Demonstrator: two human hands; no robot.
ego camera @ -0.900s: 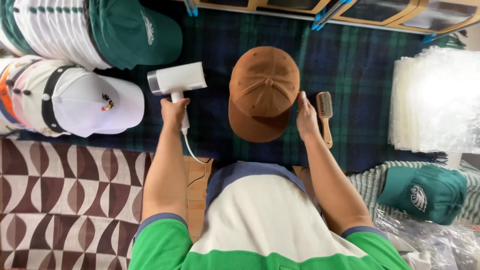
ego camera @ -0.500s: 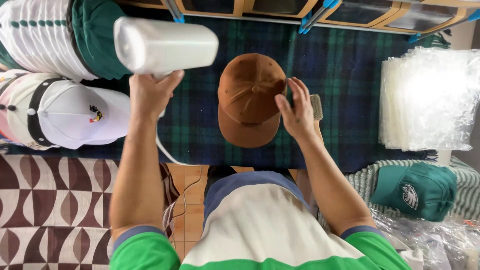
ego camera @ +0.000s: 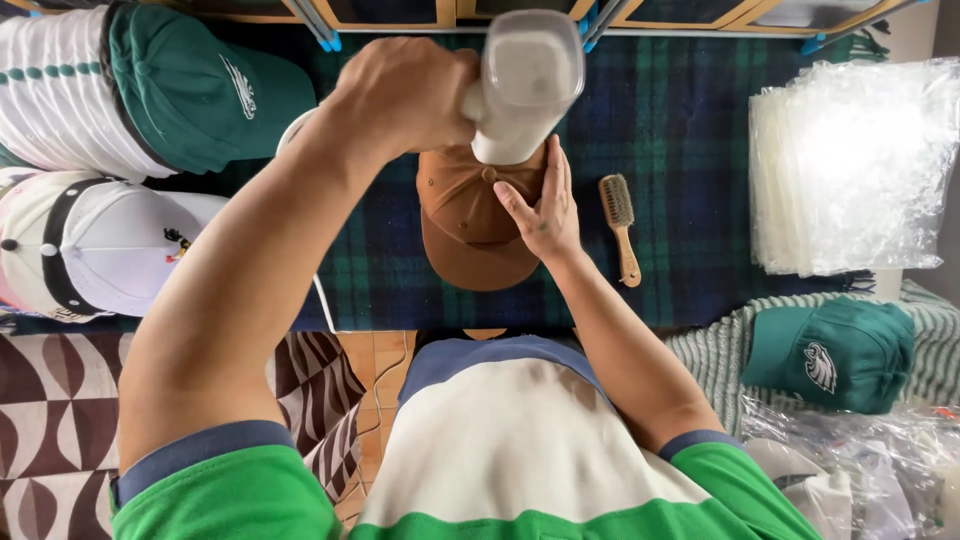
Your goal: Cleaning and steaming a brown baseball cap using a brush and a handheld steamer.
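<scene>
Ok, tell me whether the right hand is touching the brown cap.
Touching. The head view shows the right hand lying flat on the brown cap, fingers spread over its crown.

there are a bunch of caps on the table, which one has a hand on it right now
The brown cap in the middle: the right hand rests on its crown. The green caps and the white caps lie off to the sides, untouched.
</scene>
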